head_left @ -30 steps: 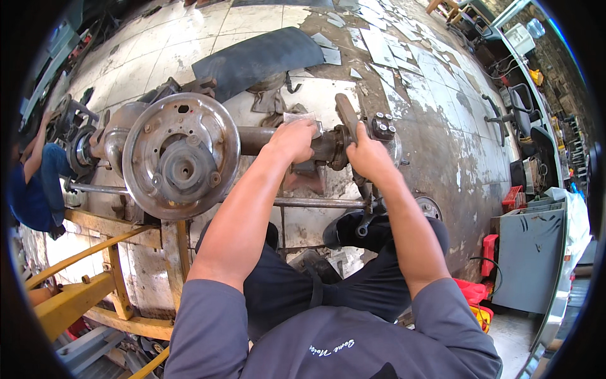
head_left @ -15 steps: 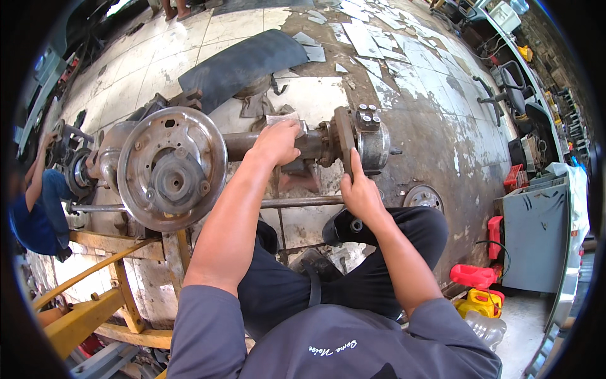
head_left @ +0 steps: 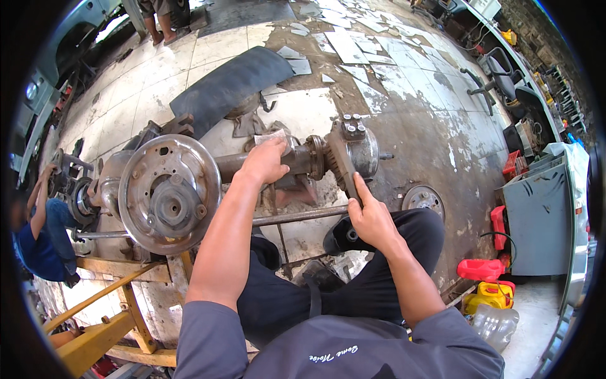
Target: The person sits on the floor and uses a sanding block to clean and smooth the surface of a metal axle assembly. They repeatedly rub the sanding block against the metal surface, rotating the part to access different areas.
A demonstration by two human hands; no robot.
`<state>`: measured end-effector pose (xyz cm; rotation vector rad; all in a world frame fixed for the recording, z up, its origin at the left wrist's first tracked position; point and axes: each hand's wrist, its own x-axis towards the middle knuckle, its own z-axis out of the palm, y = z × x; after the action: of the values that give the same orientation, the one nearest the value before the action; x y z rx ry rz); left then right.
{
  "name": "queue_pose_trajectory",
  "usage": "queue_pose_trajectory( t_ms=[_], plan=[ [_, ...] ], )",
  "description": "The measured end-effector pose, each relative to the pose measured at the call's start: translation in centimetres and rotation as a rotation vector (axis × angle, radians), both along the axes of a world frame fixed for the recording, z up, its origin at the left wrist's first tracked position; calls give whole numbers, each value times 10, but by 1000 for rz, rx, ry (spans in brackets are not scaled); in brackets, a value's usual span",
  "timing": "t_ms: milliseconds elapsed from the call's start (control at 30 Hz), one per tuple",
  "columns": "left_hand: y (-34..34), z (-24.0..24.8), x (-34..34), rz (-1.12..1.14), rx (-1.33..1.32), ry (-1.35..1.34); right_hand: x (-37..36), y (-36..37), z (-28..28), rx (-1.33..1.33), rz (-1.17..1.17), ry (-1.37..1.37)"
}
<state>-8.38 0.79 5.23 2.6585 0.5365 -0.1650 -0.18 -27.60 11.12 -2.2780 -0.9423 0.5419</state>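
Observation:
A greasy vehicle axle lies crosswise before me, its bare metal tube (head_left: pixel 232 165) running right from a round backing plate (head_left: pixel 140 208). My left hand (head_left: pixel 265 163) rests over the tube, fingers closed on a pale folded sheet (head_left: pixel 270 137); whether it is cloth or paper I cannot tell. In my right hand (head_left: pixel 374 221) is the handle of a long brush (head_left: pixel 341 165). Its bristled end lies against the flanged joint (head_left: pixel 317 156), beside the round metal hub (head_left: pixel 363 150) at the axle's right end.
Below the tube runs a thin steel rod (head_left: pixel 300 215). A yellow metal frame (head_left: pixel 107 328) stands at lower left, near another person in blue (head_left: pixel 47 243). Behind the axle lies a curved black panel (head_left: pixel 233 85). Red and yellow containers (head_left: pixel 487 297) sit by a grey cabinet (head_left: pixel 536 218) at right.
The brush has slid toward me with my right hand and now slants more. My left hand stays on the tube with the pale sheet. The whole view has shifted slightly.

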Motion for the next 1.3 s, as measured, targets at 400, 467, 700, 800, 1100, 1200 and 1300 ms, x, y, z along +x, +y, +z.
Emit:
queue_pose_trajectory(
  t_ms=[400,467,700,800,1100,1200,1300],
  plan=[
    [-1,0,1,-6,3,-12,49,73,-33,-116,55,-104],
    [0,-1,-3,6,8,-15,36,56,-21,-113,97,-84],
    [-3,-2,2,3,17,-39,29,28,-51,2,103,-161],
    [-5,2,6,6,4,1,43,57,-52,-29,75,-123],
    [5,-9,1,-14,18,-30,18,14,-42,-84,111,-133],
    [-4,-1,7,-4,38,11,34,45,-38,-101,91,-157],
    [-6,1,4,11,36,-8,34,62,-32,-85,96,-135]
  ],
)
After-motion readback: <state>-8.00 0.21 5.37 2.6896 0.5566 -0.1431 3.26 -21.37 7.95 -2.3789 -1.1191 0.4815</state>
